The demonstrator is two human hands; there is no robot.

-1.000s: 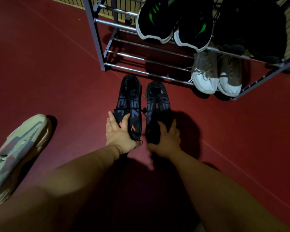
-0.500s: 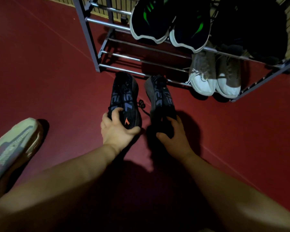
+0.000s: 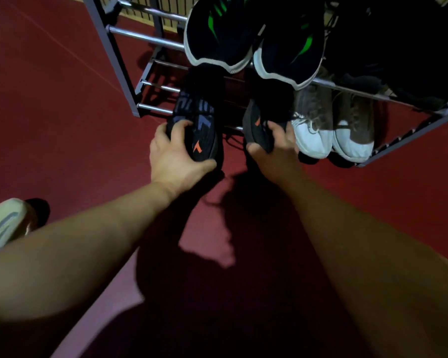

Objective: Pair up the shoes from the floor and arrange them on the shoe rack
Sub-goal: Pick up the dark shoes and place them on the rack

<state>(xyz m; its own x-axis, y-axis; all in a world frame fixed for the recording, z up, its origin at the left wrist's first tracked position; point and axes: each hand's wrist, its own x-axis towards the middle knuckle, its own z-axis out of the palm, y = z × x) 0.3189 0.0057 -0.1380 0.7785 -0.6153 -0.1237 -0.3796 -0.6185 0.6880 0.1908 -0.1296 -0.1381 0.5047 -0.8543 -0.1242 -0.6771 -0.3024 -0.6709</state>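
Observation:
Two black sneakers with orange marks are held toe-first over the lower bars of the metal shoe rack (image 3: 119, 60). My left hand (image 3: 175, 157) grips the heel of the left black sneaker (image 3: 195, 117). My right hand (image 3: 276, 148) grips the heel of the right black sneaker (image 3: 256, 125), which is tilted on its side. Their toes are hidden in shadow under the upper shelf.
A black pair with green stripes and white soles (image 3: 256, 40) sits on the upper shelf. A grey-and-white pair (image 3: 331, 122) stands on the lower shelf right of my hands. Dark shoes (image 3: 398, 47) fill the upper right. A pale sneaker (image 3: 3, 226) lies on the red floor at left.
Both hands have lifted the black sneakers off the floor and carried them forward onto the rack's lower shelf. The right sneaker has tipped onto its side.

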